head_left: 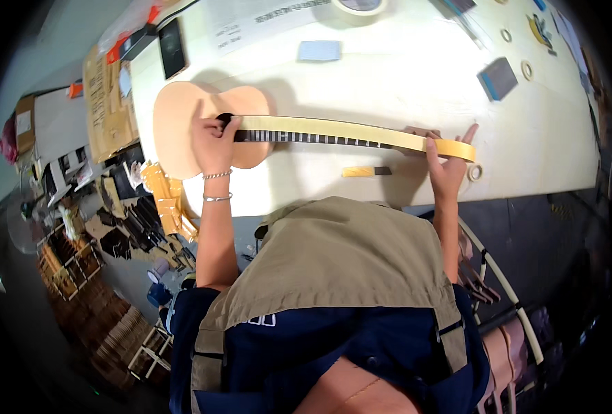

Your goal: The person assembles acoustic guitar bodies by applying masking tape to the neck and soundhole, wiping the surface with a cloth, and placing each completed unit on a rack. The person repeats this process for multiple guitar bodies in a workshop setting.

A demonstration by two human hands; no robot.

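The long guitar (251,131) is lying across the middle of the counter (389,76) and blocking the way from side to side. Behind it the counter is staying mostly bare, with only a blue pad (319,50) and a grey block (498,77) sitting well apart. In front, a small brush (366,171) and a tape roll (475,172) are taking up the thin strip near the edge.

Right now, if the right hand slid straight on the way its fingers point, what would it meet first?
The right hand points across the table, past the guitar neck. Beyond lies bare tabletop; the dark sanding block looks the nearest thing, though slightly aside, so I can't be sure.
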